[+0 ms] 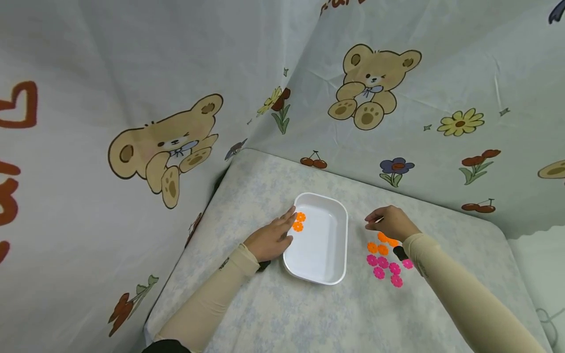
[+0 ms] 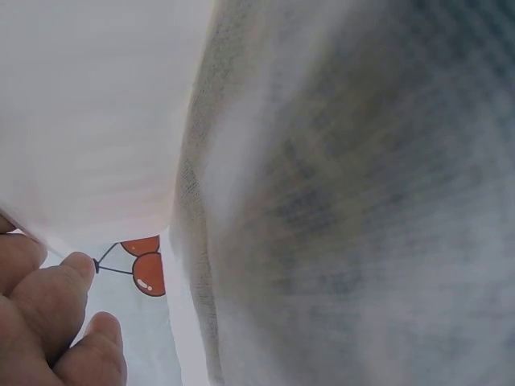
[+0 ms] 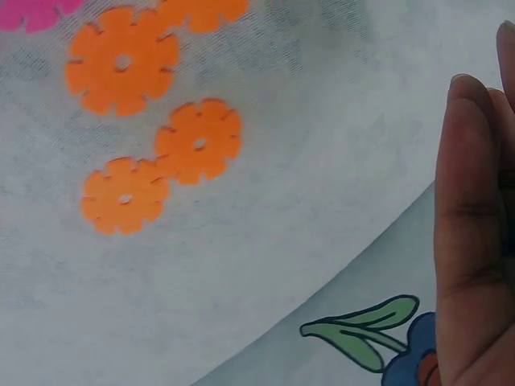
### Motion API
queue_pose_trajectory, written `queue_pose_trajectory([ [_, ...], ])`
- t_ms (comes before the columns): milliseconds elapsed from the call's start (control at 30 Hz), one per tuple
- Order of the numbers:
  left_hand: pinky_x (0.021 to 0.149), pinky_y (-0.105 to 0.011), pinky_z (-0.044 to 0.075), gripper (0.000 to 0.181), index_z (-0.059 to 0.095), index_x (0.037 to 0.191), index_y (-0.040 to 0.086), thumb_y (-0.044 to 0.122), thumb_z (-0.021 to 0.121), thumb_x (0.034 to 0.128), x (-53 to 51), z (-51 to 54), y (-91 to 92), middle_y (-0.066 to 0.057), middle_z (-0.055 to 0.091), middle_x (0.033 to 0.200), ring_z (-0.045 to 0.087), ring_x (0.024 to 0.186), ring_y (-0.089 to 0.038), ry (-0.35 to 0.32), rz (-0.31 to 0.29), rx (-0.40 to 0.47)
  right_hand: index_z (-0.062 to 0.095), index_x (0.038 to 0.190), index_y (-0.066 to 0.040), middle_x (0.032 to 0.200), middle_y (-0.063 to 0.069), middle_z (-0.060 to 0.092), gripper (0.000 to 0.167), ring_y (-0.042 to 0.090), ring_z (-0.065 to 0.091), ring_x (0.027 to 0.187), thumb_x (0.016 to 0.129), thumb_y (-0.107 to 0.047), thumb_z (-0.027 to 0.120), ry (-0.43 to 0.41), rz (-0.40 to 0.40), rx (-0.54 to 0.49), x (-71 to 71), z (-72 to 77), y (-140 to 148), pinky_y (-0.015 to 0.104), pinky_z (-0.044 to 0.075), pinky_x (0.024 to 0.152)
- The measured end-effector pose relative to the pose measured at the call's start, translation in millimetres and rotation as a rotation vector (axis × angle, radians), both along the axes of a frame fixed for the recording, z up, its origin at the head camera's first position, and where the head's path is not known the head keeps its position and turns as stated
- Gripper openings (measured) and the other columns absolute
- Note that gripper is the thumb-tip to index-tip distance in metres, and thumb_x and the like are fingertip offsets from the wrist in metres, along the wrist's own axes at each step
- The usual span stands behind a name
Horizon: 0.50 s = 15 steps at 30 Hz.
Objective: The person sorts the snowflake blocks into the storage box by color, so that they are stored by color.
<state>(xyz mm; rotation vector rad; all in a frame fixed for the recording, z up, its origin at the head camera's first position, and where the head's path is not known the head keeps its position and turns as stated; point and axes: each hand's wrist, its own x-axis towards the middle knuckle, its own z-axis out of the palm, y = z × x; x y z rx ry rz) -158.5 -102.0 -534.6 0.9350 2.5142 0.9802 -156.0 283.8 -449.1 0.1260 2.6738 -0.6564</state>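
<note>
- Left hand [image 1: 272, 238]: fingers extended, resting against the near side of the white plastic tray [image 1: 324, 245]; no curl round the rim that I can see in the head view
- Right hand [image 1: 393, 223]: thumb and fingers brought together above the tablecloth [image 1: 265, 304], to the right of the tray; can't tell if a disc is between the fingertips, too small in the head view and cut off in the right wrist view
- Orange notched discs on the cloth [image 1: 372, 247]: just on the body side of the right hand, partly covered by it, some touching edge to edge
- Pink notched discs [image 1: 395, 268]: past the orange ones, nearer the body from the right hand, partly under the wrist
- Two orange discs in the tray [image 1: 298, 226]: just beside the left fingertips, on the tray floor along that side
- Handling, my read: discs very light, thin, stiffish plastic, low break risk; lying flat they'd be fiddly to lift and could slide or bring a neighbour along
- Best hold: thumb and index on opposite edges, a nail under a notch; the centre hole looks too small for a finger
- Tray: likely light and rigid, smooth walls, could skid on the cloth if bumped; rim or outer wall beside the left hand is the place to steady it
</note>
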Motion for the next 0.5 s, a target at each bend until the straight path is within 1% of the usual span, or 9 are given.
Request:
queue_pose_trajectory([
  [100, 0.134, -0.032, 0.018, 0.065, 0.015, 0.168, 0.022, 0.032, 0.044, 0.1105, 0.7, -0.8, 0.4, 0.015, 0.000, 0.175, 0.016, 0.161, -0.012, 0.002, 0.005, -0.014, 0.078, 0.114, -0.008, 0.106, 0.009, 0.076, 0.027, 0.032, 0.071, 0.096, 0.095, -0.027, 0.077, 0.000, -0.007, 0.014, 6.1, -7.2, 11.8, 0.040, 0.061, 0.080],
  [200, 0.134, -0.034, 0.018, 0.065, 0.016, 0.168, 0.021, 0.032, 0.044, 0.1102, 0.4, -0.6, 0.5, 0.014, 0.001, 0.175, 0.016, 0.162, -0.014, 0.006, 0.009, -0.010, 0.078, 0.114, -0.007, 0.104, 0.007, 0.077, 0.027, 0.027, 0.071, 0.092, 0.095, -0.027, 0.077, 0.000, -0.011, 0.038, 10.6, -15.1, 22.0, 0.041, 0.061, 0.079],
  [333, 0.134, -0.035, 0.019, 0.066, 0.017, 0.168, 0.020, 0.031, 0.045, 0.1100, 0.3, -1.2, 0.5, 0.014, 0.002, 0.175, 0.017, 0.162, -0.015, 0.007, 0.012, -0.001, 0.078, 0.113, -0.006, 0.103, 0.007, 0.078, 0.025, 0.022, 0.069, 0.090, 0.095, -0.023, 0.076, -0.007, -0.035, 0.051, 15.7, -24.9, 34.6, 0.039, 0.060, 0.078],
  [433, 0.134, -0.035, 0.019, 0.065, 0.017, 0.168, 0.021, 0.031, 0.045, 0.1101, 0.8, -2.1, 0.7, 0.016, 0.002, 0.174, 0.017, 0.161, -0.013, 0.008, 0.013, 0.001, 0.078, 0.112, -0.004, 0.105, 0.011, 0.078, 0.024, 0.024, 0.068, 0.090, 0.095, -0.021, 0.077, -0.007, -0.049, 0.053, 19.6, -30.6, 44.5, 0.039, 0.060, 0.078],
  [500, 0.134, -0.035, 0.019, 0.065, 0.017, 0.168, 0.021, 0.031, 0.045, 0.1101, 0.9, -2.6, 1.2, 0.016, 0.002, 0.174, 0.017, 0.161, -0.013, 0.010, 0.012, 0.008, 0.077, 0.112, -0.004, 0.109, 0.014, 0.077, 0.027, 0.027, 0.067, 0.092, 0.093, -0.023, 0.079, 0.000, -0.055, 0.065, 21.9, -34.3, 51.2, 0.041, 0.061, 0.079],
])
